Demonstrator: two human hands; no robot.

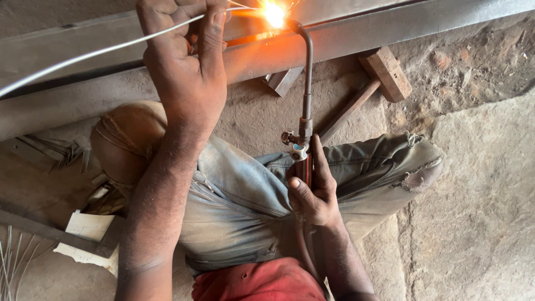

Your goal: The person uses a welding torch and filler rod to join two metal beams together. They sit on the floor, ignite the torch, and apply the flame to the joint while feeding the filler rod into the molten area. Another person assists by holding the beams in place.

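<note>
**Brazing a seam with rod and torch**

Lying at the near left on the dirt floor (490, 223) are thin spare rods (11, 262), a scrap of white paper (86, 228) and some dark metal offcuts (50, 150). Above them the long filler rod (95, 53) slants up from the left edge into the left hand (184, 72), whose fingers are curled tight around it, seemingly so its tip can be fed straight into the heat. That tip meets the bright flame (274, 14) at the far centre, right on the joint of the long grey steel section (390, 28) that crosses the scene. The right hand (315, 192) is wrapped closed around the gas torch (305, 111), thumb along the handle by the valves; its bent neck puts the flame on the seam while the hand stays back. Farther right, a wooden mallet (384, 72) rests beside the steel.
</note>
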